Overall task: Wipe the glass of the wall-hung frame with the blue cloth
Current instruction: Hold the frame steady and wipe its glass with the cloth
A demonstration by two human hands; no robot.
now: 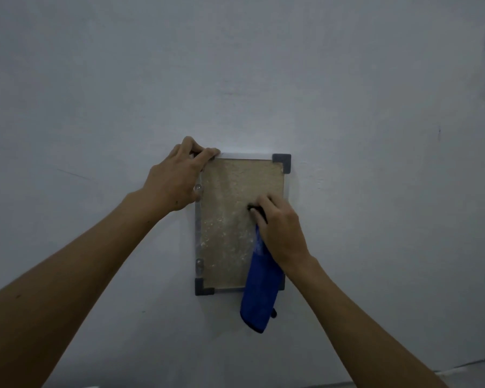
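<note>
The left hand (pixel 177 177) is gripping the top-left corner of the frame (pixel 281 161), with its fingers curled over the top edge and its thumb side lying along the left edge. The frame is hanging upright on the wall (pixel 375 107), in portrait orientation, with dark grey caps showing at its top-right and bottom-left corners. Two clear round studs (pixel 198 188) are sitting on the left edge of the frame, one just below the left hand and one near the bottom-left corner. The glass (pixel 224 219) is covering a tan, speckled panel and is showing pale flecks across its lower half. The right hand (pixel 280 228) is pressing against the right half of the glass, near mid-height, with its fingers curled round the upper part of the cloth (pixel 259 289). A small dark piece is showing at the fingertips (pixel 259 201); what it is cannot be determined. The cloth is hanging down from the right hand along the right edge of the frame, covering the bottom-right corner and extending past the bottom edge onto the wall. Both forearms are reaching up from the lower corners of the view.
</note>
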